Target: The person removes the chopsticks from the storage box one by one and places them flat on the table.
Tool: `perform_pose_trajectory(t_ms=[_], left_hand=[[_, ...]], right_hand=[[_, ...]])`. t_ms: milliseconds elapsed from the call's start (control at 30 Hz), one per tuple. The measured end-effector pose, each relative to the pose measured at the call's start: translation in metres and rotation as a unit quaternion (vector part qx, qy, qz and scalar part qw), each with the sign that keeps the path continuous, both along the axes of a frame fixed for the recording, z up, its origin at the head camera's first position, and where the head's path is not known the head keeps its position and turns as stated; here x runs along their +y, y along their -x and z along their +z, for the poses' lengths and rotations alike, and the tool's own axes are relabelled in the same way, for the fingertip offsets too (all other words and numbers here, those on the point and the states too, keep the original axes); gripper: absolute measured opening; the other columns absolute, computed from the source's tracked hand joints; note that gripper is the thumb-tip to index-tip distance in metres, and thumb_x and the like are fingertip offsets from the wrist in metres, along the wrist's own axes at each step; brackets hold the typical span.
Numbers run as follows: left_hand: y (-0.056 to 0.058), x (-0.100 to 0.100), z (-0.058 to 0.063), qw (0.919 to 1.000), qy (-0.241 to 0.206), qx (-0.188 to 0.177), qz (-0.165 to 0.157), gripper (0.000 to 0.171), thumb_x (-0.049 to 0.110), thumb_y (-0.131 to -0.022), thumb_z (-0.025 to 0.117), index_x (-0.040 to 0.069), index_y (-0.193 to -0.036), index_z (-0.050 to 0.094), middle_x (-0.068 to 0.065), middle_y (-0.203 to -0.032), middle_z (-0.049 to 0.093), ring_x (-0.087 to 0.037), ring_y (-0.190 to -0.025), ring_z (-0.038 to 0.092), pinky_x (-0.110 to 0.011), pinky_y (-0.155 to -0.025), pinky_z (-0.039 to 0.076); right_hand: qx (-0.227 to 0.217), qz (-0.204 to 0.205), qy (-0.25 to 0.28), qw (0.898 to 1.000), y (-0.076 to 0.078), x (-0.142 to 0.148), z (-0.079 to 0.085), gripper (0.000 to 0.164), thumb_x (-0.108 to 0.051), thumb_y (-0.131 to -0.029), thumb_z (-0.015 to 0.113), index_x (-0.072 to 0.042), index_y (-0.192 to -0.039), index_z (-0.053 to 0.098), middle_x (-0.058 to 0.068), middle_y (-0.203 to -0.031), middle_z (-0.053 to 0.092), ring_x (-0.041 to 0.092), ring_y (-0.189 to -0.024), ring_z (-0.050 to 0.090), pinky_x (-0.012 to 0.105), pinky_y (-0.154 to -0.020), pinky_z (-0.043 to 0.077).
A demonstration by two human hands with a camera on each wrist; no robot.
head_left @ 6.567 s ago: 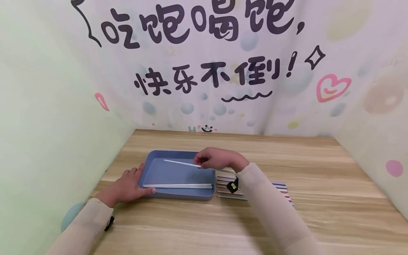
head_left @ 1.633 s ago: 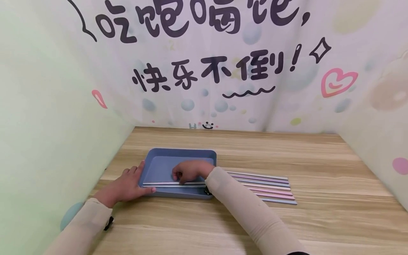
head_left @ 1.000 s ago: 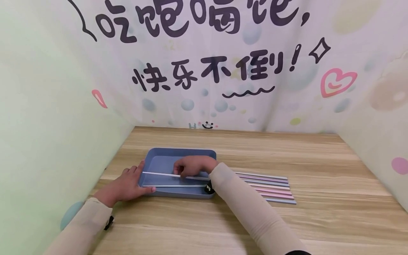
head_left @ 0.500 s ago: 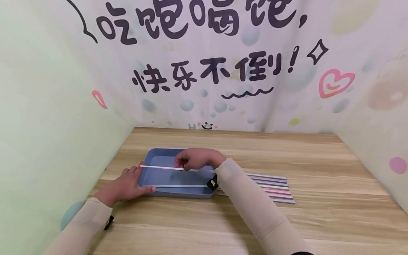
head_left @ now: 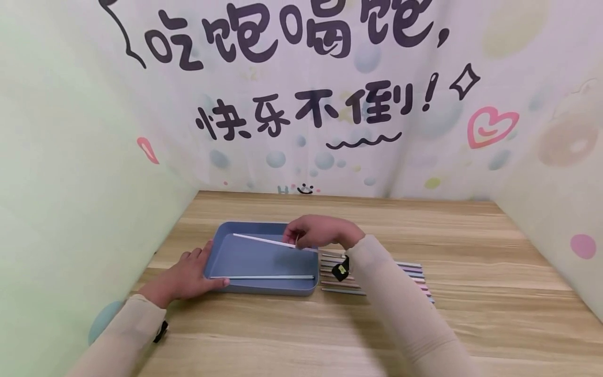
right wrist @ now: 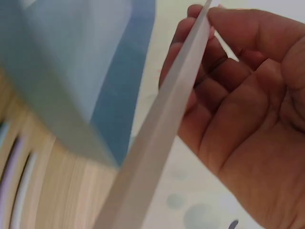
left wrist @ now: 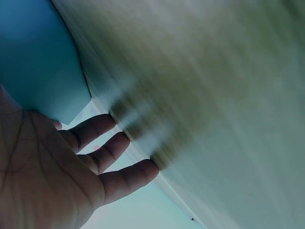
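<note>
A blue rectangular tray (head_left: 268,259) sits on the wooden table. My right hand (head_left: 320,232) pinches a white chopstick (head_left: 261,240) between thumb and fingertips, above the tray's right side. The chopstick slants, its far end pointing left over the tray; in the right wrist view its faceted white length (right wrist: 157,119) runs from the fingertips toward the camera. Another pale chopstick (head_left: 264,277) lies along the tray's front inside wall. My left hand (head_left: 188,275) rests at the tray's front left corner, thumb at the front rim. In the left wrist view its fingers (left wrist: 128,181) are extended, tips on the table.
Several coloured chopsticks (head_left: 339,283) lie side by side on the table right of the tray, partly hidden under my right forearm. A printed wall cloth (head_left: 301,167) closes off the back. A pale green wall (head_left: 94,183) stands close on the left.
My right hand has lifted one white chopstick from the tray's front and moved up and to the right with it. The left hand stays at the tray's corner.
</note>
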State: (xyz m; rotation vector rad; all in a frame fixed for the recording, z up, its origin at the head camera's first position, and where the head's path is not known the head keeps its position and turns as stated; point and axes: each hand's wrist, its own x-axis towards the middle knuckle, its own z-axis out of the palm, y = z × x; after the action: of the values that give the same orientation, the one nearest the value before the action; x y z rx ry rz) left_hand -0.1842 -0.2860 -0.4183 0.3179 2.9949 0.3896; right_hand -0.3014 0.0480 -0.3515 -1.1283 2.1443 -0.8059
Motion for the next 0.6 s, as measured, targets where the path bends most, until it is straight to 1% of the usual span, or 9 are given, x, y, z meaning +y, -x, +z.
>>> perform_pose_trajectory(t_ms=[133,200,367,533,600], left_hand=[[-0.002,0.001,0.003,1.0,0.0,-0.001,0.0,0.118,0.071,-0.082,0.062,-0.012,-0.151,0.017,-0.038,-0.134,0.042,-0.054,-0.12,0.04,-0.061,-0.095,0.041],[-0.002,0.001,0.003,1.0,0.0,-0.003,0.0,0.118,0.071,-0.082,0.062,-0.012,-0.151,0.016,-0.038,-0.134,0.042,-0.055,-0.12,0.04,-0.062,-0.095,0.041],[-0.001,0.001,0.002,1.0,-0.001,-0.009,0.002,0.118,0.072,-0.081,0.063,-0.011,-0.152,0.016,-0.038,-0.136,0.041,-0.054,-0.122,0.039,-0.061,-0.095,0.041],[-0.001,0.0,0.001,1.0,-0.003,-0.009,0.001,0.119,0.071,-0.081,0.063,-0.011,-0.152,0.015,-0.038,-0.137,0.04,-0.055,-0.122,0.039,-0.061,-0.095,0.041],[-0.001,-0.001,0.0,1.0,-0.005,-0.006,-0.001,0.118,0.071,-0.081,0.063,-0.011,-0.152,0.015,-0.038,-0.136,0.041,-0.055,-0.122,0.039,-0.062,-0.095,0.041]], right_hand=[[0.005,-0.012,-0.011,1.0,0.0,0.021,-0.005,0.024,0.003,-0.092,0.056,-0.001,-0.114,0.066,0.01,-0.098,0.063,0.019,-0.087,0.055,0.033,-0.074,0.048],[0.003,-0.02,-0.012,1.0,0.001,0.032,-0.008,0.025,0.003,-0.092,0.057,0.0,-0.114,0.066,0.014,-0.101,0.064,0.02,-0.087,0.056,0.033,-0.075,0.048],[-0.018,-0.043,-0.005,0.999,0.002,0.059,-0.012,0.025,0.005,-0.091,0.057,0.0,-0.114,0.066,0.019,-0.102,0.063,0.02,-0.085,0.055,0.032,-0.072,0.047],[-0.034,-0.071,-0.01,0.997,0.003,0.088,-0.014,0.026,0.007,-0.09,0.056,0.001,-0.113,0.064,0.021,-0.103,0.061,0.02,-0.083,0.054,0.032,-0.071,0.047],[-0.036,-0.082,-0.016,0.996,0.002,0.1,-0.016,0.025,0.007,-0.089,0.057,0.001,-0.113,0.064,0.019,-0.1,0.061,0.02,-0.083,0.054,0.033,-0.071,0.047]])
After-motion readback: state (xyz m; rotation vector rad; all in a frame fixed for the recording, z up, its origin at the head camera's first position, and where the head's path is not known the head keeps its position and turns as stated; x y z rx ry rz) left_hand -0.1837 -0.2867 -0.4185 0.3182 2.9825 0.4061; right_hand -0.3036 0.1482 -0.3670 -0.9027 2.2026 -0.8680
